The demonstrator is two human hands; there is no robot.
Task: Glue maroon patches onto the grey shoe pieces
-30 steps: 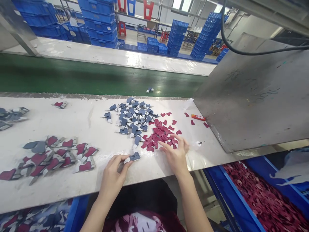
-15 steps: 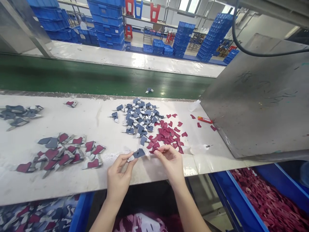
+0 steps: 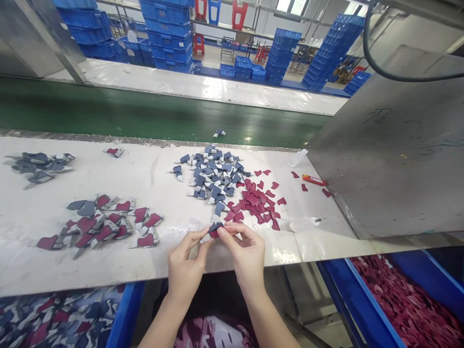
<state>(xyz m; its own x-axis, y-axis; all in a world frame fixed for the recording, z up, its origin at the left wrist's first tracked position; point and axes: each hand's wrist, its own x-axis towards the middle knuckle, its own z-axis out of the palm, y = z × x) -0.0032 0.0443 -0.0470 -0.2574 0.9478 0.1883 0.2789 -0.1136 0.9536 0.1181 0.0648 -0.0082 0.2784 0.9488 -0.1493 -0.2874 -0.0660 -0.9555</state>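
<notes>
My left hand (image 3: 188, 261) pinches a small grey-blue and white moulded part (image 3: 206, 238) by its white end, above the front of the bench. With thumb and fingers closed, my right hand (image 3: 248, 253) holds a flat maroon piece (image 3: 216, 232) against that part. Fingertips hide some of both. Just beyond my hands lies a heap of grey-blue and white parts (image 3: 217, 169). To its right is a pile of maroon pieces (image 3: 255, 200). Parts with maroon faces (image 3: 103, 227) form a group on the left.
Beyond the white bench (image 3: 152, 270) runs a green conveyor belt (image 3: 145, 116). A metal panel (image 3: 398, 159) stands at the right. Blue bins below hold mixed parts (image 3: 58, 319) and maroon pieces (image 3: 409, 299). Near the panel lie a red-orange tube-like item (image 3: 313, 180) and a thin-tipped clear bottle (image 3: 306, 223).
My right hand has moved left with the maroon piece, from the pile's edge to the part in my left hand. The two pieces now meet. The view has shifted slightly.
</notes>
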